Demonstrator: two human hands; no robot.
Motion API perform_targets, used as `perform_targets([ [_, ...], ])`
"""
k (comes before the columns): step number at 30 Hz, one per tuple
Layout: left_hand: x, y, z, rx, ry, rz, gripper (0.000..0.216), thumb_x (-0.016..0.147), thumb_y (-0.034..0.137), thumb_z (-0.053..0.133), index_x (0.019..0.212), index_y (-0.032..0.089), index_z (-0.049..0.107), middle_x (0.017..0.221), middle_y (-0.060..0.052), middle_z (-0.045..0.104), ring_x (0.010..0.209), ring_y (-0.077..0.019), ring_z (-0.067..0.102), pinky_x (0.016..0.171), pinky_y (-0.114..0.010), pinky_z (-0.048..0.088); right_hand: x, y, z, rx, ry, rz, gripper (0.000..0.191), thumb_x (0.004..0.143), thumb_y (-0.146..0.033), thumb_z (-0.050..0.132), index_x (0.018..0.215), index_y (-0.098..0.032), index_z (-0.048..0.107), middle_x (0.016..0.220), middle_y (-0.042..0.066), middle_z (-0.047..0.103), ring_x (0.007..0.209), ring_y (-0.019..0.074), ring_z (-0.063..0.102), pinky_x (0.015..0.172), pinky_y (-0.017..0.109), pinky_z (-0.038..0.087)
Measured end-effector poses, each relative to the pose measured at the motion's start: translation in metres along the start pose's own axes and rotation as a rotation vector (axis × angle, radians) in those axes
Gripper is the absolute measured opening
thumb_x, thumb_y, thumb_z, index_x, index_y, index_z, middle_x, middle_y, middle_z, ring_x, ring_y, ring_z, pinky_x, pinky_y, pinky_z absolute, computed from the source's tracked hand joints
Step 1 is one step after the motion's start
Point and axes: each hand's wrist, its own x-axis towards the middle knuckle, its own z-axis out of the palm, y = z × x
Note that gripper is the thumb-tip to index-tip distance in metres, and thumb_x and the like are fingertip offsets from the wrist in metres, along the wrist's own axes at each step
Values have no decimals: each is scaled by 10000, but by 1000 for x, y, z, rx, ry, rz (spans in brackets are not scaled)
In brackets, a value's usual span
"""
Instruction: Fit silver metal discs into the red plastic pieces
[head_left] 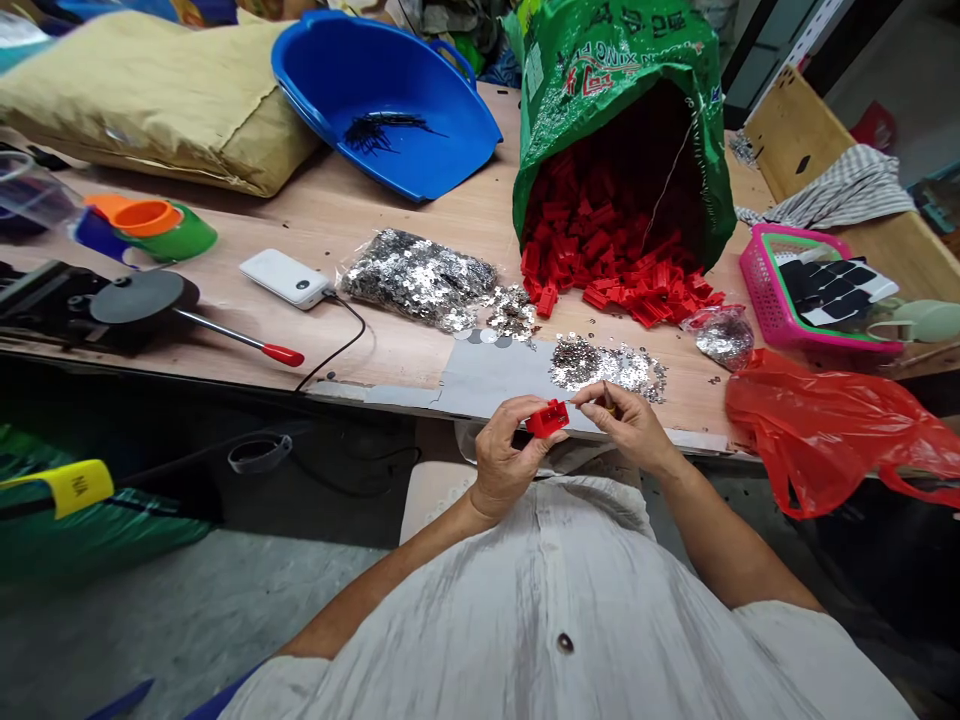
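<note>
In front of my shirt, at the table's front edge, my left hand (507,442) grips a small red plastic housing (548,419) between thumb and fingers, its hollow side facing up and right. My right hand (628,425) is closed around a slim, brownish tool (608,399), mostly hidden by the fingers; its exact kind cannot be made out. The fingertips of that hand are just right of the housing. Just beyond my hands lies a spread of small shiny metal pieces (607,366), partly on a grey sheet (480,375).
A green woven sack (626,85) spills many red plastic housings (645,290). Nearby are a clear bag of metal pieces (416,278), a white power bank (285,277) with a cable, a blue scoop-shaped basin (390,90), a red-tipped lever (283,355), a pink basket (763,285) and a red plastic bag (832,415).
</note>
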Motion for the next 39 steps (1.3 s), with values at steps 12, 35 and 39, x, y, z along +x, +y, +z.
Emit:
perform_targets([
  [12, 1, 12, -1, 151, -85, 175, 348, 772, 207, 756, 1094, 198, 624, 1007, -88, 706, 980, -221, 680, 857, -363, 562, 2, 7, 19, 264, -122, 167, 264, 827, -370, 666, 805, -215, 454, 760, -42, 457, 645, 103, 392, 576, 227, 330],
  [35, -6, -19, -16, -644, -77, -629, 322, 660, 273, 836, 934, 187, 691, 988, -54, 715, 965, -202, 677, 921, -351, 525, 6, 26, -10, -295, 30, 194, 111, 892, -310, 584, 922, -204, 601, 897, 43, 635, 798, 171, 556, 735, 306, 409],
  [39, -3, -13, -14, -577, -29, -676, 329, 645, 240, 836, 924, 176, 674, 912, -41, 717, 826, -164, 680, 808, -309, 555, 28, 38, -30, -789, 79, 120, 100, 894, -191, 561, 919, -221, 653, 979, 68, 664, 923, 217, 580, 797, 331, 423],
])
